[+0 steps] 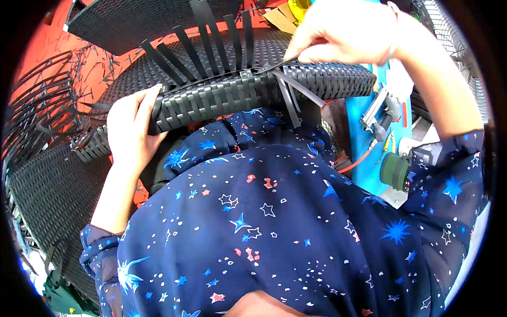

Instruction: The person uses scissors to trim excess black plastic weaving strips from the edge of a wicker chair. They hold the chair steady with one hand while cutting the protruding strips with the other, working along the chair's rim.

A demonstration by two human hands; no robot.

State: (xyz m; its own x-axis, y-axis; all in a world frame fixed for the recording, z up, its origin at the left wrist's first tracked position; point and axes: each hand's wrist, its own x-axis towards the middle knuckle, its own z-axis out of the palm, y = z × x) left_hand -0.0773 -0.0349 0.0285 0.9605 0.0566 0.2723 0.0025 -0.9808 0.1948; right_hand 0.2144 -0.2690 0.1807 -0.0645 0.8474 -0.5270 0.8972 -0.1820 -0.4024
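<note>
Across my lap lies a black woven wicker furniture piece [211, 104] with a thick, rounded edge. My left hand [128, 124] is closed round the left end of that edge, thumb underneath and fingers on top. Above the right part, my right hand [346, 33] is raised, thumb and forefinger pinched on a thin black strip [275, 66] that runs along the edge's top. Several flat black strips [206, 45] stand up from the weave beyond the edge. A few loose strip ends [300, 89] hang over the near side, right of the middle.
To the right, a blue bench [364, 150] bears a metal air tool [388, 108] with an orange hose [359, 160] and a dark green roll [395, 170]. Another woven panel [142, 24] stands at the back left. Black strips [39, 100] pile up on the left over a red floor [97, 45].
</note>
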